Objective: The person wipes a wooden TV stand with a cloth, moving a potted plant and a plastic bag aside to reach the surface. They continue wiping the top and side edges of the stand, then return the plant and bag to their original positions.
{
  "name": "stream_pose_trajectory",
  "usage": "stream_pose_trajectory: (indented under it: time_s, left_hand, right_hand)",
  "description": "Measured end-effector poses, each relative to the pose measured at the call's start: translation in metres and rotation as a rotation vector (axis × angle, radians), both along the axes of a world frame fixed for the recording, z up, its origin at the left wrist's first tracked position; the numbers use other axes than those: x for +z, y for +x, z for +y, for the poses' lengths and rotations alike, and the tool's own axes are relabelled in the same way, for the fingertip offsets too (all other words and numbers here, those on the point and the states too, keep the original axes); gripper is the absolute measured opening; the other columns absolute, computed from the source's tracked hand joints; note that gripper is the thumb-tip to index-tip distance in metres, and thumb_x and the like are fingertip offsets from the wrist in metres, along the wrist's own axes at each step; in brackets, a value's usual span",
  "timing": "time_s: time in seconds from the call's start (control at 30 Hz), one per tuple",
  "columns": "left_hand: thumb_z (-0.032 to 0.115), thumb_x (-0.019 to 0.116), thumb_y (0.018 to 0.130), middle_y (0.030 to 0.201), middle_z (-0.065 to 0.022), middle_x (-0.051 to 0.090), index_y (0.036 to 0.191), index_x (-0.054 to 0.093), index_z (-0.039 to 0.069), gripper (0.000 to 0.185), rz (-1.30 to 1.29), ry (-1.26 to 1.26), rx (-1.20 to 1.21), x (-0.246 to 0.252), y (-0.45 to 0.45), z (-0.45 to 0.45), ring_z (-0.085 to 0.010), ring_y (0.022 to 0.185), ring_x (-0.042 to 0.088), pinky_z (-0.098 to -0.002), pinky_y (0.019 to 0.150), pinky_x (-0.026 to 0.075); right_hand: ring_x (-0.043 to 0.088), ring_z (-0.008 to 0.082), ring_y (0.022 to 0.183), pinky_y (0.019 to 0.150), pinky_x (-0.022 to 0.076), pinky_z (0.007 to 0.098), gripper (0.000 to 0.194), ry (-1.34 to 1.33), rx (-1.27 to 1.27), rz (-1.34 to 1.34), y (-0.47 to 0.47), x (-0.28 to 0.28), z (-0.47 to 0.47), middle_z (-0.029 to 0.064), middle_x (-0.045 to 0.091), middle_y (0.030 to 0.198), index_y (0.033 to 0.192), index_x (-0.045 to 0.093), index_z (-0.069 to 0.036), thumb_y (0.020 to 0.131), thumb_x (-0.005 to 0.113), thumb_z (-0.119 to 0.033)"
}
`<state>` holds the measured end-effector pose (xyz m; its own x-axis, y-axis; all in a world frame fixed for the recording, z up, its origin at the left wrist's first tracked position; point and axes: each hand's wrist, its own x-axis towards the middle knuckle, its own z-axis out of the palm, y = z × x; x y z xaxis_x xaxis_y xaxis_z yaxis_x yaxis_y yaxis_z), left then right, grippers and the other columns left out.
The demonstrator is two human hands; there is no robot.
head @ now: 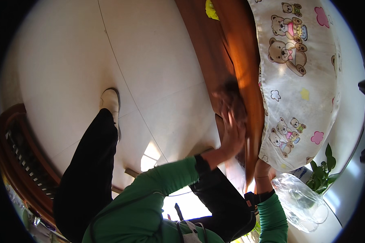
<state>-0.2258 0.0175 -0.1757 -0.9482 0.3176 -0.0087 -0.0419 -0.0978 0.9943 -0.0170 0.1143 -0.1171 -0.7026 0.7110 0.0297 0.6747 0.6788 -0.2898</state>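
Observation:
My left hand (234, 130) is blurred, reaching to the side of a reddish-brown wooden piece of furniture (246, 60). A dark, hand-like shape lies just beyond its fingers; whether it is a reflection or a held thing cannot be told. My right hand (263, 170) is at the near end of the furniture, its fingers largely hidden at the edge of a white cloth cover (292, 97) printed with bears and flowers. Beside that hand lies a crumpled clear plastic bag (301, 203). Whether either hand grips anything does not show.
A yellow item (212, 10) shows by the wood at the top. A green-leaved plant (322, 173) stands behind the bag. A curved wooden chair (33, 152) is at the left. My shoe (110, 100) rests on the pale tiled floor (158, 91).

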Motion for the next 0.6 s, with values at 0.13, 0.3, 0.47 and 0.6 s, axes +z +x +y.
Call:
stream_pose_trajectory:
  time_s: [0.13, 0.3, 0.47, 0.6]
  left_hand:
    - [0.007, 0.058, 0.089, 0.144, -0.0298, 0.026, 0.142, 0.029, 0.004, 0.060, -0.233, -0.045, -0.257, 0.036, 0.064, -0.040, -0.0521, 0.129, 0.031, -0.0555, 0.108, 0.032]
    - [0.004, 0.065, 0.083, 0.133, -0.0257, 0.034, 0.129, 0.041, 0.004, 0.052, -0.224, -0.214, -0.413, 0.013, 0.093, -0.059, -0.0487, 0.122, 0.037, -0.0495, 0.105, 0.037]
    - [0.015, 0.059, 0.094, 0.093, -0.0236, 0.063, 0.118, 0.046, 0.001, 0.031, -0.793, -0.061, -0.487, -0.032, 0.102, -0.069, -0.0418, 0.089, 0.063, -0.0474, 0.079, 0.052]
    - [0.024, 0.061, 0.095, 0.104, -0.0243, 0.064, 0.116, 0.047, 0.002, 0.033, -0.732, -0.154, -0.382, -0.048, 0.075, -0.066, -0.0429, 0.098, 0.063, -0.0472, 0.083, 0.050]
  right_hand:
    - [0.056, 0.0317, 0.122, 0.104, 0.0455, 0.0386, 0.039, -0.273, -0.157, 0.146, -0.010, 0.010, -0.006, 0.0132, 0.057, 0.137, 0.138, 0.052, 0.000, 0.100, 0.055, -0.010]
    - [0.059, 0.0333, 0.114, 0.100, 0.0475, 0.0407, 0.034, 0.069, 0.050, 0.017, -0.020, 0.009, -0.007, 0.0153, 0.063, 0.128, 0.131, 0.059, 0.000, 0.098, 0.056, -0.009]
    - [0.061, 0.0334, 0.107, 0.094, 0.0484, 0.0407, 0.031, 0.155, 0.051, -0.004, -0.034, 0.013, -0.010, 0.0173, 0.065, 0.121, 0.126, 0.061, 0.001, 0.098, 0.055, -0.010]
    - [0.063, 0.0358, 0.105, 0.094, 0.0476, 0.0451, 0.028, 0.141, -0.043, -0.067, -0.052, 0.019, -0.016, 0.0168, 0.069, 0.115, 0.119, 0.068, -0.002, 0.097, 0.056, -0.016]
